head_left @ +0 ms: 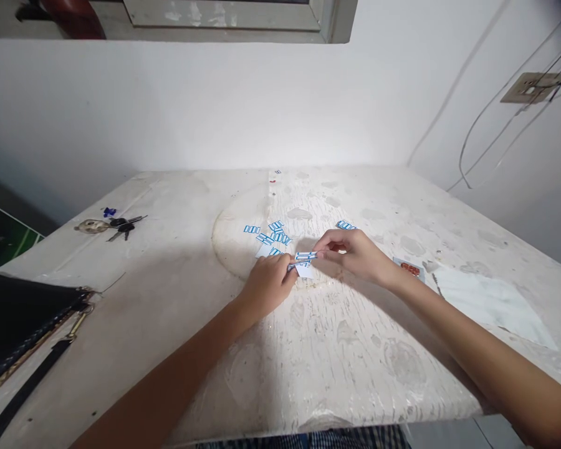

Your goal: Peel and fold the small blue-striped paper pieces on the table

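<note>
Near the middle of the table, my left hand (270,279) is closed on a white paper piece with blue printed outlines (303,257). A blank white bit of paper (304,272) hangs just below it. My right hand (348,252) pinches the other end of the printed piece between thumb and fingertips. Beyond my left hand lies a loose pile of similar blue-outlined paper cutouts (277,232), with a plain white piece partly beside it. A small stack of blue-edged cutouts (346,224) lies just past my right hand.
Keys (124,226) with a metal fob lie on the left, beside a small blue object (109,212). A black zipped pouch (28,324) sits at the left edge. On the right are a small packet with reddish contents (410,269) and a pale cloth (490,299). A wall (243,106) stands behind.
</note>
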`<state>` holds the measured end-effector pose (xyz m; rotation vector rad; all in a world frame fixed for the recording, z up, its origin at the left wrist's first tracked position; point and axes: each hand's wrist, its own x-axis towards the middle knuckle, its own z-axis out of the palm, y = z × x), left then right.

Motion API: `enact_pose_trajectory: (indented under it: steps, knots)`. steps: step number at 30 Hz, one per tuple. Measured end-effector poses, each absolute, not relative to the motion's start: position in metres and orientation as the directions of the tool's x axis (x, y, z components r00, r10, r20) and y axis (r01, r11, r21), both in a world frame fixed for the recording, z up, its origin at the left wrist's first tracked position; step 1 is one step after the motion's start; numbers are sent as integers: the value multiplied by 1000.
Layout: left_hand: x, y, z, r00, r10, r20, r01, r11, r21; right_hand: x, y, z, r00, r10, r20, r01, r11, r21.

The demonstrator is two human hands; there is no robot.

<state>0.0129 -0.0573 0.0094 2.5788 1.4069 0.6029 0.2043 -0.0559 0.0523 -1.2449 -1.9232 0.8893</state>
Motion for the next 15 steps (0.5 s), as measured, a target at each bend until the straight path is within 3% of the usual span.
enact_pose_trajectory:
  steps: [5, 9, 12, 15]
  knots:
    - [12, -57, 5, 481, 828, 288, 759, -558, 336, 214, -58, 57, -480, 875, 61, 503, 332, -798]
    - [12, -57, 5, 485, 825, 289, 761, -561, 325, 218, -63, 61, -757, 645, -105, 377, 300, -876]
    - [12, -56, 5, 493, 819, 295, 763, -569, 306, 217, -69, 63, -821, 562, -100, 338, 338, -878]
    - [12, -55, 5, 499, 814, 297, 765, -575, 289, 210, -75, 65, -832, 555, -23, 355, 500, -790]
